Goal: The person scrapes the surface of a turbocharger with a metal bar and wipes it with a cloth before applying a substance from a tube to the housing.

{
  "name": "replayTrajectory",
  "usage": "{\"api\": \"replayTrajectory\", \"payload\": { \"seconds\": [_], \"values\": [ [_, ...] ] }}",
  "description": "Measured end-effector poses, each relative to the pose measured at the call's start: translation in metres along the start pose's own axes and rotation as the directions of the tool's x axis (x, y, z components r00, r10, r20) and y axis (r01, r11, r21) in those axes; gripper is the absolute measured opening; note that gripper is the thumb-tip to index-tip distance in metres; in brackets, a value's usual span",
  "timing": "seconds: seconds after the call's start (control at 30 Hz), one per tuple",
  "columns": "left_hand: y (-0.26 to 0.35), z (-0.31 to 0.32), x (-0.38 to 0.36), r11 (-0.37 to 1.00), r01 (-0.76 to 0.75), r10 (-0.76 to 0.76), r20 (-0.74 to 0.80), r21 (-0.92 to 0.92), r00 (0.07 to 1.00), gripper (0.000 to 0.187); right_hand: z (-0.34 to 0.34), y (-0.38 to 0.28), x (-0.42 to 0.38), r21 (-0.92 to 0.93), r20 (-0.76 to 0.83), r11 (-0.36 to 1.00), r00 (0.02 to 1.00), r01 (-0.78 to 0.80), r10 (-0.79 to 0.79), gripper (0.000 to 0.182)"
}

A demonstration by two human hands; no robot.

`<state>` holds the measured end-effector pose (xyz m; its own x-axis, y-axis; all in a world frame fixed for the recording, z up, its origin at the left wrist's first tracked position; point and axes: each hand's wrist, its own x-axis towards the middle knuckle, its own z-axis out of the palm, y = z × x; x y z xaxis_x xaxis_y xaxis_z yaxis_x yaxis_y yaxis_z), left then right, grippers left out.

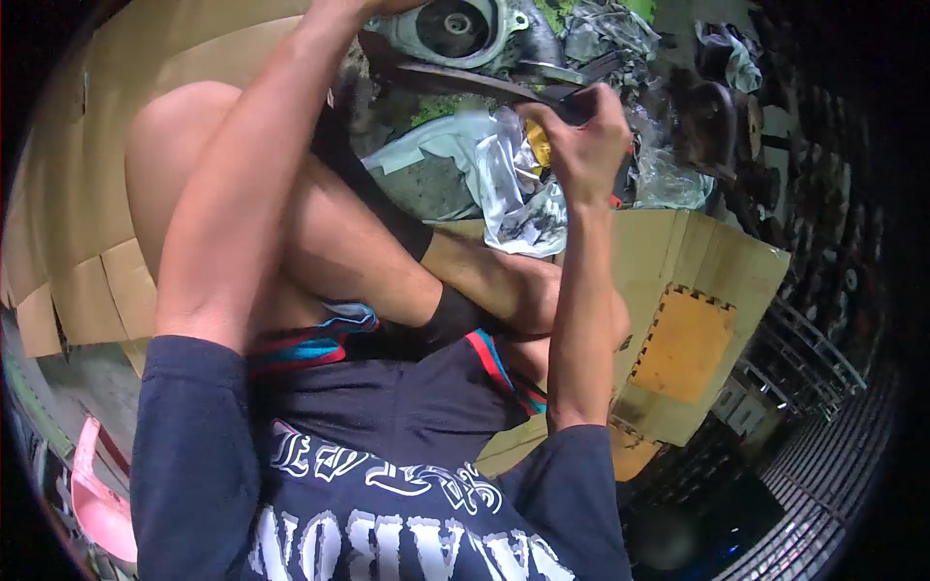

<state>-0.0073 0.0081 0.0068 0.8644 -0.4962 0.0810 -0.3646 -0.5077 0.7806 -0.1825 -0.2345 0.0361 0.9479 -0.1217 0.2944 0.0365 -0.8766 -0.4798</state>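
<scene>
Near the top edge, my left hand [373, 5] is mostly cut off by the frame, and its fingers cannot be made out. My right hand [591, 136] is closed around the end of a long dark strip [465, 79], which runs left across the work area. Just beyond the strip lies a round grey metal housing [450, 29] with a dark centre. Below the strip and left of my right hand is a crumpled, stained white cloth [499, 179]. A yellow object [538, 145] shows beside my right hand's wrist.
Flattened cardboard [654, 252] lies at the right with an orange foam mat piece [686, 344] on it. More cardboard [58, 194] is at the left. A pink plastic object [97, 494] sits lower left. Crumpled plastic [664, 169] and dark parts lie upper right. My crossed legs are below the parts.
</scene>
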Motion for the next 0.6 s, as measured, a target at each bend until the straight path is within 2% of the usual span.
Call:
{"api": "replayTrajectory", "payload": {
  "seconds": [0.03,0.07,0.13,0.2,0.23,0.27,0.33,0.37,0.4,0.47,0.53,0.57,0.6],
  "values": [
    [0.000,0.000,0.002,0.999,0.028,-0.027,-0.008,0.024,1.000,0.073,0.005,-0.001,-0.004,0.014,0.013,0.999,0.999,0.045,-0.046,0.053],
    [0.000,0.001,0.003,0.998,0.055,-0.054,-0.014,0.042,0.998,0.073,0.013,-0.005,-0.010,-0.047,0.027,0.988,0.988,0.150,-0.149,0.047],
    [0.000,0.003,0.010,0.999,0.037,-0.037,0.025,-0.011,0.999,0.073,0.022,-0.017,-0.033,-0.108,0.079,0.990,0.993,0.092,-0.084,0.041],
    [0.004,0.007,0.008,0.992,0.118,-0.118,-0.004,0.033,0.993,0.073,0.021,-0.015,-0.052,-0.123,0.146,0.991,0.989,0.053,-0.035,0.039],
    [0.001,0.005,0.009,0.986,0.158,-0.156,-0.030,0.060,0.987,0.073,0.018,-0.017,-0.065,-0.066,0.184,0.996,0.981,-0.057,0.068,0.037],
    [-0.008,0.010,0.008,0.991,0.124,-0.128,-0.060,-0.057,0.990,0.072,0.019,-0.013,-0.083,0.011,0.174,0.992,0.977,-0.125,0.121,0.039],
    [-0.032,0.025,0.009,0.976,0.219,-0.218,-0.104,0.001,0.971,0.092,0.019,-0.016,-0.114,0.064,0.176,0.966,0.956,-0.251,0.237,0.033],
    [-0.010,0.018,-0.003,0.956,0.291,-0.286,-0.126,0.022,0.950,0.092,0.020,-0.021,-0.124,0.181,0.171,0.932,0.943,-0.314,0.284,0.027],
    [-0.008,0.028,-0.006,0.944,0.329,-0.312,-0.255,0.024,0.915,0.083,0.017,-0.034,-0.126,0.271,0.142,0.910,0.948,-0.313,0.284,0.024],
    [0.001,0.026,-0.013,0.954,0.300,-0.295,-0.262,-0.023,0.919,0.082,0.016,-0.048,-0.123,0.345,0.115,0.847,0.914,-0.405,0.390,0.030],
    [0.008,0.025,-0.019,0.963,0.266,-0.267,-0.284,-0.043,0.921,0.082,-0.003,-0.074,-0.092,0.446,0.191,0.747,0.868,-0.492,0.458,0.041],
    [0.004,0.027,-0.021,0.969,0.244,-0.241,-0.316,-0.030,0.918,0.082,-0.001,-0.071,-0.083,0.383,0.198,0.801,0.888,-0.460,0.415,0.050],
    [0.002,0.026,-0.021,0.970,0.239,-0.243,-0.316,-0.052,0.917,0.083,0.008,-0.063,-0.076,0.401,0.178,0.799,0.894,-0.447,0.411,0.050]
  ]
}}
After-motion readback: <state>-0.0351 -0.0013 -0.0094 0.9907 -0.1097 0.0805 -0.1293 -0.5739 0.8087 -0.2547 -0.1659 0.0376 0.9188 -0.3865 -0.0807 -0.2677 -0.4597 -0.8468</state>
